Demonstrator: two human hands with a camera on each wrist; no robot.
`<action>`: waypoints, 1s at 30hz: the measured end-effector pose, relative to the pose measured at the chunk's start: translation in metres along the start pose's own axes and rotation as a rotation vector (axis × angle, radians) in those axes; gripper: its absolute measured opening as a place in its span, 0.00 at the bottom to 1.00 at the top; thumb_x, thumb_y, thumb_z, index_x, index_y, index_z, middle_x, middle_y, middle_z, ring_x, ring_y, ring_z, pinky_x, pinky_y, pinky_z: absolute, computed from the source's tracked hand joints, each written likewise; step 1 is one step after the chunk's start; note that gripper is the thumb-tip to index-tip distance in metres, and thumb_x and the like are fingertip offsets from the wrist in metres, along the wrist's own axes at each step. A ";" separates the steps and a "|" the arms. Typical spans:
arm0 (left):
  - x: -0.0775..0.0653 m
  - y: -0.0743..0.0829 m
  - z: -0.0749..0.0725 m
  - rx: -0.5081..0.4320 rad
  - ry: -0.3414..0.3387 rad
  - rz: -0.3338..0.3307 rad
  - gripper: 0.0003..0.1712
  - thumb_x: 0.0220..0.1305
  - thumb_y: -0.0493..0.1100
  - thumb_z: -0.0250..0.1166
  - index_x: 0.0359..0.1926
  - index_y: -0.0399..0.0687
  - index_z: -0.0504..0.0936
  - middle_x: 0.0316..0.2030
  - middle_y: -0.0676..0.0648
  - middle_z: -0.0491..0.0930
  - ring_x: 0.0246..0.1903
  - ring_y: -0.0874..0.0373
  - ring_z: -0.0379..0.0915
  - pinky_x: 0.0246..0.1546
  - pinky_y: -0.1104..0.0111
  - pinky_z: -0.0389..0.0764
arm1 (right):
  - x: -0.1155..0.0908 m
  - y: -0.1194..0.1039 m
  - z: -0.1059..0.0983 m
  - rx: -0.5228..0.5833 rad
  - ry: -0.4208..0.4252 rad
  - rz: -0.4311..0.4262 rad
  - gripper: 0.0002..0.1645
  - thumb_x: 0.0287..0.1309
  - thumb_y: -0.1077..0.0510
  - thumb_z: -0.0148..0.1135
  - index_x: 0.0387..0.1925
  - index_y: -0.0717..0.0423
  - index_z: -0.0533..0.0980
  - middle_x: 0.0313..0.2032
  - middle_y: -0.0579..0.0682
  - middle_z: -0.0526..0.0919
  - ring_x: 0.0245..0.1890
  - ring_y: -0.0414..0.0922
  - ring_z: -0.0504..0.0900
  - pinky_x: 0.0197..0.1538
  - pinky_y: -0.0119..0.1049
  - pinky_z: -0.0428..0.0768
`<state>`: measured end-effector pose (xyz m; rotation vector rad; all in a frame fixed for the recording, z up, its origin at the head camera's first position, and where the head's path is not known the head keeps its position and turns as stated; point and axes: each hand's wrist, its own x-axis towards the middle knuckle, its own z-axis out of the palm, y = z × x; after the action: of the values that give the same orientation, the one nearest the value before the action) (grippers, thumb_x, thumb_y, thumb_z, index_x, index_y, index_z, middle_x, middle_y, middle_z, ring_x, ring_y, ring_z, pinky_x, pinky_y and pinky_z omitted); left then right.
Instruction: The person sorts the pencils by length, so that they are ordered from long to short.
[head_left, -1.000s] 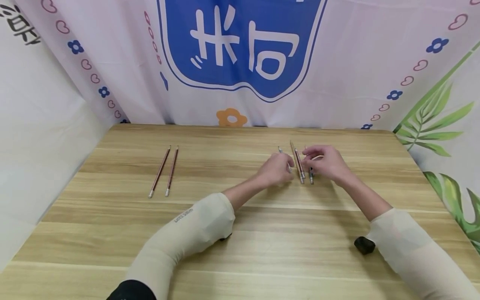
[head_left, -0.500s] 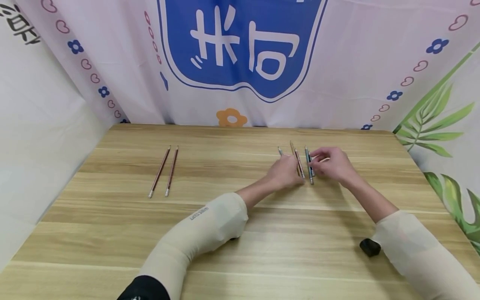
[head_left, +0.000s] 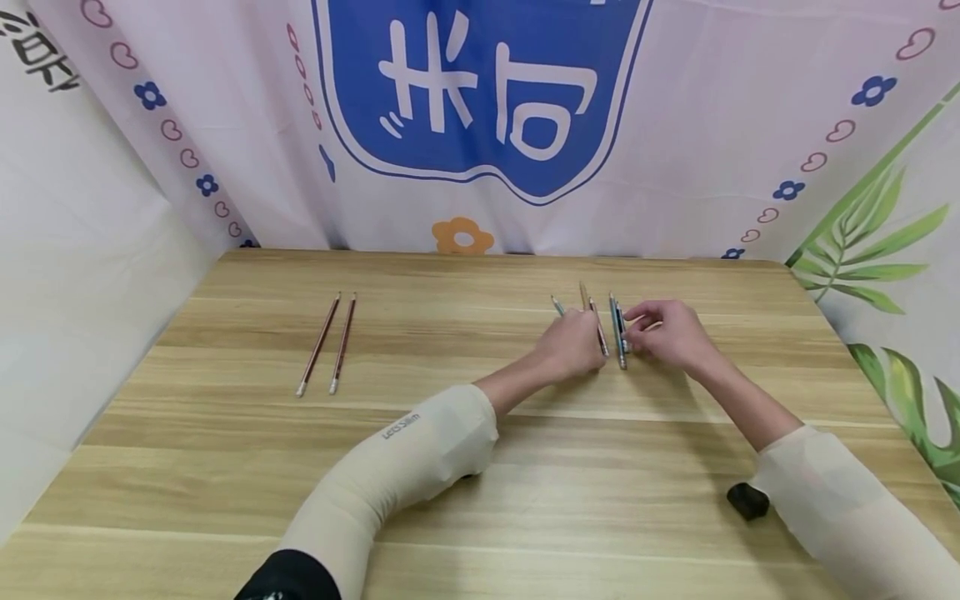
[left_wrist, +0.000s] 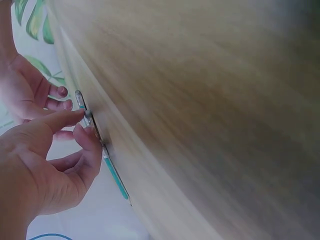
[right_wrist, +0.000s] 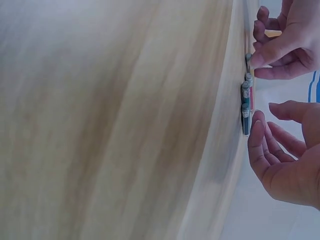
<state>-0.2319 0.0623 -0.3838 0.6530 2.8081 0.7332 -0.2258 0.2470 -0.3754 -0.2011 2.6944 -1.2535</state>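
Observation:
Toward the back right of the table lie several pencils. My left hand [head_left: 573,343] pinches the eraser end of a yellow-brown pencil [head_left: 583,292], whose lower part is hidden. A teal pencil [head_left: 557,305] shows partly to the left of that hand, and a dark red pencil [head_left: 597,327] lies just right of it. Farther right, a blue-green pencil [head_left: 617,329] and a darker one [head_left: 625,333] lie side by side. Beside them, my right hand [head_left: 666,335] has loosely curved fingers and holds nothing; in the right wrist view its thumb [right_wrist: 285,110] stands apart from the fingers.
Two dark red pencils [head_left: 318,343] with white erasers lie apart, nearly parallel, on the left of the wooden table [head_left: 450,333]. A printed cloth [head_left: 675,150] hangs behind the table's back edge. Both forearms wear pale sleeves.
My left hand has moved right from the teal pencil to the yellow-brown one, and the teal pencil has shifted slightly left. My right hand has drawn back rightward, uncovering the blue-green pencil.

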 end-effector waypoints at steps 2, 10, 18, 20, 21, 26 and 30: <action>-0.001 0.000 -0.002 0.002 -0.003 -0.008 0.12 0.60 0.38 0.76 0.27 0.46 0.79 0.25 0.50 0.80 0.19 0.62 0.73 0.15 0.76 0.73 | -0.001 0.000 -0.001 0.002 -0.003 0.004 0.20 0.64 0.69 0.65 0.55 0.76 0.77 0.40 0.65 0.85 0.31 0.42 0.85 0.32 0.31 0.87; 0.000 0.000 -0.001 0.007 0.011 -0.001 0.12 0.64 0.39 0.74 0.28 0.46 0.79 0.25 0.50 0.80 0.18 0.63 0.72 0.15 0.76 0.74 | -0.002 0.000 0.000 0.026 -0.009 0.015 0.20 0.64 0.70 0.65 0.55 0.76 0.76 0.40 0.65 0.86 0.31 0.44 0.85 0.31 0.32 0.88; 0.010 -0.003 0.000 0.030 0.030 -0.011 0.16 0.64 0.32 0.67 0.21 0.49 0.77 0.21 0.51 0.78 0.18 0.62 0.70 0.14 0.75 0.70 | -0.002 0.003 0.001 0.032 -0.004 0.024 0.19 0.63 0.69 0.65 0.54 0.76 0.77 0.38 0.61 0.86 0.30 0.43 0.85 0.31 0.32 0.88; 0.012 -0.003 -0.001 0.050 0.038 -0.011 0.16 0.64 0.31 0.65 0.21 0.49 0.77 0.22 0.50 0.79 0.19 0.61 0.72 0.15 0.74 0.72 | -0.001 0.004 0.001 0.030 -0.001 0.027 0.19 0.63 0.69 0.65 0.54 0.75 0.77 0.38 0.62 0.86 0.30 0.43 0.85 0.31 0.32 0.88; 0.013 -0.003 -0.001 0.060 0.042 -0.012 0.16 0.65 0.31 0.65 0.21 0.49 0.77 0.23 0.50 0.80 0.21 0.61 0.73 0.17 0.73 0.73 | -0.001 0.004 0.001 0.029 -0.001 0.026 0.19 0.63 0.69 0.65 0.54 0.75 0.77 0.38 0.62 0.86 0.30 0.43 0.85 0.31 0.32 0.88; 0.017 -0.002 -0.002 0.103 0.059 -0.037 0.18 0.66 0.33 0.64 0.19 0.51 0.75 0.29 0.48 0.83 0.27 0.57 0.77 0.24 0.68 0.81 | 0.000 0.005 0.001 0.025 -0.003 0.028 0.19 0.64 0.69 0.64 0.55 0.75 0.77 0.39 0.63 0.85 0.31 0.44 0.85 0.31 0.32 0.88; 0.020 -0.002 -0.002 0.108 0.068 -0.060 0.18 0.67 0.34 0.64 0.19 0.51 0.75 0.30 0.47 0.84 0.30 0.56 0.79 0.28 0.66 0.84 | 0.000 0.005 0.000 0.028 -0.002 0.027 0.19 0.64 0.69 0.64 0.54 0.75 0.77 0.38 0.62 0.85 0.31 0.44 0.85 0.31 0.32 0.88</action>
<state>-0.2507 0.0686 -0.3844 0.5680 2.9327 0.6085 -0.2258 0.2500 -0.3791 -0.1614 2.6674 -1.2813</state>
